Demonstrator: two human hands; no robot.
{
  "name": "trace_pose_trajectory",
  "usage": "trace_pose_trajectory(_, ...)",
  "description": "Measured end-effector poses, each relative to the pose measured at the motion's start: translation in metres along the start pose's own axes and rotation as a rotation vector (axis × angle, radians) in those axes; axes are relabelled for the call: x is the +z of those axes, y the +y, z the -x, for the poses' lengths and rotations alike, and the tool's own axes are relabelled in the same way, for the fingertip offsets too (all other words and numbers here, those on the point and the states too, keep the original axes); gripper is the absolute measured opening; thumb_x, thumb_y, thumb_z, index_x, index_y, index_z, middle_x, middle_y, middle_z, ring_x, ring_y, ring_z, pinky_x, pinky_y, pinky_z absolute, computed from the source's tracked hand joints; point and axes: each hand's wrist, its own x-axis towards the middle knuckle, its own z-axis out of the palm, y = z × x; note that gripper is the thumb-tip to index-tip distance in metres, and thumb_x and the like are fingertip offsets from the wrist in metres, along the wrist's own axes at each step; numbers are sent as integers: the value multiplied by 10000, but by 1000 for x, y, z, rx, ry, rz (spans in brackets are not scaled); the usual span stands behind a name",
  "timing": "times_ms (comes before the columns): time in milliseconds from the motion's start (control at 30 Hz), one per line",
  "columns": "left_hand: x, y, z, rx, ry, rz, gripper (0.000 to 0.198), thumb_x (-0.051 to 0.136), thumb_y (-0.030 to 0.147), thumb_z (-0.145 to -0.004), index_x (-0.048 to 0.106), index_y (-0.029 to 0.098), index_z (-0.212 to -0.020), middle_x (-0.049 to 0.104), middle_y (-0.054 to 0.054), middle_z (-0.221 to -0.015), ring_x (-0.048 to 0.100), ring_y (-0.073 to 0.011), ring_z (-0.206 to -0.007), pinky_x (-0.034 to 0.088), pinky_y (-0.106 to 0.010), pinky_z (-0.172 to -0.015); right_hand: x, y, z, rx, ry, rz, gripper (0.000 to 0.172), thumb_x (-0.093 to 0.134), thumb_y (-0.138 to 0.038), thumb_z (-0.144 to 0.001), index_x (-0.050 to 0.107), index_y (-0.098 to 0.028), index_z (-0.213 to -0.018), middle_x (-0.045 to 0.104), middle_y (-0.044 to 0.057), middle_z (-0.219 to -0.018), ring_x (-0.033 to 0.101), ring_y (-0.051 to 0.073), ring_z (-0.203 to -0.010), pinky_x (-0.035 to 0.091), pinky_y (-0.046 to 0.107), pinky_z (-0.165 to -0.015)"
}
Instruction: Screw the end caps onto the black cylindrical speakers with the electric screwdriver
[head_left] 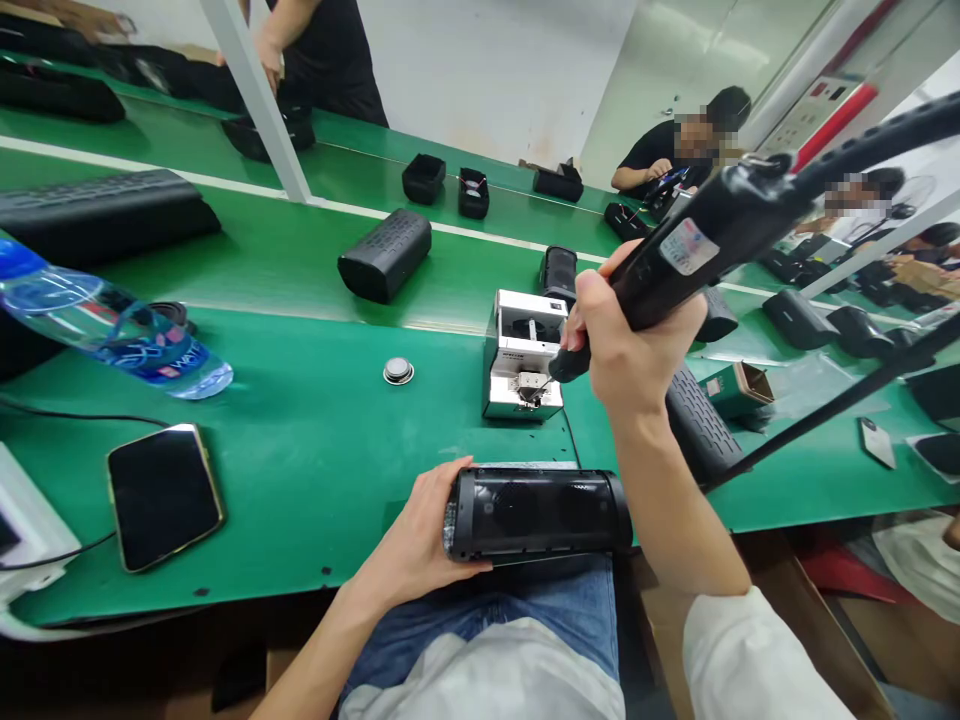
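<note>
A black speaker housing lies on its side at the table's near edge. My left hand grips its left end, thumb below and fingers over the top. My right hand is wrapped round a black electric screwdriver, which slants down to the left. Its tip is at the front of a silver screw feeder standing beyond the speaker. Whether a screw sits on the bit is too small to tell. A small round metal tin lies left of the feeder.
A phone and a tilted water bottle are at the left. Another black speaker lies on the green belt behind. A black perforated grille and a small green box are at the right. Co-workers sit and stand beyond.
</note>
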Motion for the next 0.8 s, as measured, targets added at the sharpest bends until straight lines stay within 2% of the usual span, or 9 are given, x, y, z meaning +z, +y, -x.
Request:
trace_pose_trajectory(167, 0, 0, 0, 11, 0, -8, 1249, 1051, 289, -745, 256, 363, -1705, 527, -171, -1668, 543, -454, -1537, 530, -690, -1243, 1, 9, -1, 58, 12, 6, 178, 800, -295, -939, 632, -286, -879, 515, -73, -628, 486, 122, -451, 455, 324, -452)
trace_pose_trajectory(433, -2, 3, -1, 39, 6, -14, 1226, 1045, 316, -755, 279, 342, -1713, 535, -179, -1669, 550, -459, -1539, 518, -669, -1252, -4, 2, -1, 97, -28, -39, 221, 803, -265, -920, 605, -285, -825, 483, -89, -584, 480, 122, -404, 436, 309, -415)
trace_pose_trajectory(633, -1, 2, -3, 59, 3, -19, 1241, 1051, 349, -761, 255, 346, -1714, 552, -175, -1650, 559, -455, -1525, 508, -663, -1252, -12, -32, 6, 188, -59, -125, 171, 784, -180, -888, 652, -287, -870, 465, -87, -584, 426, 123, -404, 388, 315, -402)
trace_pose_trajectory(800, 0, 3, -3, 57, 1, -29, 1244, 1053, 331, -762, 249, 344, -1711, 549, -173, -1659, 545, -455, -1544, 492, -660, -1265, -8, -63, 11, 216, -117, -127, 214, 795, -219, -943, 612, -281, -851, 420, -83, -596, 397, 107, -395, 358, 295, -409)
